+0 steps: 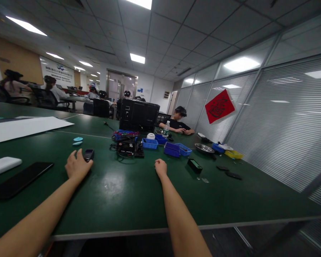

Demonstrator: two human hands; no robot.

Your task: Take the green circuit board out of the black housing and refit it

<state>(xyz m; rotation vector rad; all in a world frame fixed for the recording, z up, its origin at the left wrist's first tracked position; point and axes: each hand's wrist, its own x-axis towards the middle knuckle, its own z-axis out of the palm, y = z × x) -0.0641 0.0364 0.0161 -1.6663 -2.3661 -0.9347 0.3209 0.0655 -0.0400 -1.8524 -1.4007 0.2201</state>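
Note:
My left hand [76, 165] lies flat on the green table [128, 192] with its fingers stretched out, the fingertips touching a small dark device [88, 154]. My right hand [161, 167] rests on the table as a closed fist, with nothing visible in it. Beyond my hands lie a tangle of cables and black electronics [127, 147], blue plastic bins [176, 149] and a small black box [194, 165].
A black phone [18, 179] and a white slab [2, 166] lie at the left. A big black case [139, 115], a white ball [151, 136], a metal bowl [204, 148] and a yellow tray [234, 154] stand farther off. A seated person [176, 123] works at the far end.

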